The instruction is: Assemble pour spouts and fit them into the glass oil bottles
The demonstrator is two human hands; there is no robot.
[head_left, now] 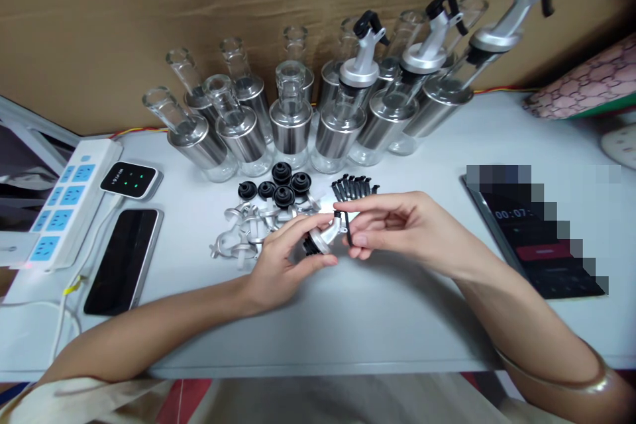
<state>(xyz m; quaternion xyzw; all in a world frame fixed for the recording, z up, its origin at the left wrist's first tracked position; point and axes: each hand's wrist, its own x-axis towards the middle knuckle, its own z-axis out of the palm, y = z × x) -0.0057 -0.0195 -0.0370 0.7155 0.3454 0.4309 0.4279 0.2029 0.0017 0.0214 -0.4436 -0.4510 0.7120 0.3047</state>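
My left hand [281, 262] is closed around a silver pourer spout [325, 235] with a black stopper at its base, held tilted above the table. At its tip, my right hand [392, 225] pinches a black lever [348, 230] between thumb and fingers, with the index finger against the top of the spout. Just behind my right hand lies a row of black levers [355, 187]. Loose silver spout parts [243, 232] are heaped to the left of my left hand. Several black ribbed stoppers [283, 195] sit beyond them.
Glass bottles with steel sleeves [291, 129] stand along the back; three carry fitted pourers [360, 69]. A power strip [69, 202], a white Wi-Fi device [130, 180] and a phone [124, 262] lie left. A tablet-like screen [527, 238] showing a timer lies right.
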